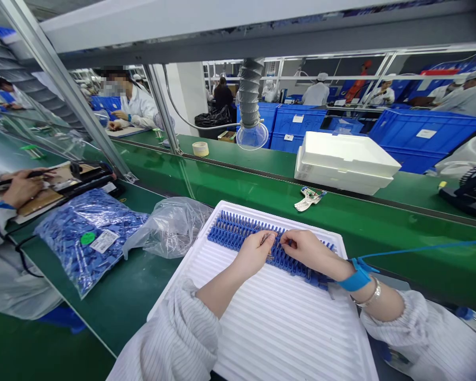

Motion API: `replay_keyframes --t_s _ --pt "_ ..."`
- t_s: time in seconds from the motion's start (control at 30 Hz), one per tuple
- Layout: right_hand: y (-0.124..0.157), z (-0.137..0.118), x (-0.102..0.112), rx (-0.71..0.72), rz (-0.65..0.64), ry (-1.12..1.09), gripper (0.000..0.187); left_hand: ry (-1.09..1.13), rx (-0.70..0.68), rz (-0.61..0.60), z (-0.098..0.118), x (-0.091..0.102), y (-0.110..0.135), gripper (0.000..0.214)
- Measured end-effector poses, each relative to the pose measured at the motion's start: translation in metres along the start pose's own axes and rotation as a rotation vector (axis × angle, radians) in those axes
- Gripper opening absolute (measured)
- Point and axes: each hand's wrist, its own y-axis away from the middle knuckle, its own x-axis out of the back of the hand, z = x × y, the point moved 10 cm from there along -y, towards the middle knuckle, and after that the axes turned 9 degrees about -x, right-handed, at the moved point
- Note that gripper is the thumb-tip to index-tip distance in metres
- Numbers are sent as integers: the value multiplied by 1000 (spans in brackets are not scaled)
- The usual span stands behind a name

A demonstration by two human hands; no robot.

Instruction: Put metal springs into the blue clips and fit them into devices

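Rows of small blue plastic parts (238,228) stand close together across the far side of a white ribbed tray (277,323). My left hand (256,253) is closed over these rows, with a few small coppery metal parts (266,238) showing between thumb and fingers. More tiny metal bits (269,257) show just below its fingertips. Beside it, my right hand (303,247) pinches its fingers together over the same rows; whatever is in the pinch is hidden. A blue wrist strap (357,276) with a cord circles my right wrist.
Left of the tray lie a crumpled clear bag (170,225) and a bag of blue parts (93,233). A co-worker's hand (24,188) is further left. White foam boxes (343,159), a tape roll (200,149) and an extraction hood (253,135) are beyond.
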Motion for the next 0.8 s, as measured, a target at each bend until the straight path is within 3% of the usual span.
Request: replay_keyframes --t_s 0.2,0.4,0.8 --pt "11 -20 11 13 24 -99 12 116 22 32 -3 -1 0 31" --pt "27 -46 -2 43 -79 -380 11 310 70 62 -6 -15 5 40" --pt "28 -35 13 -4 -40 -303 9 621 298 -33 -16 -44 17 37"
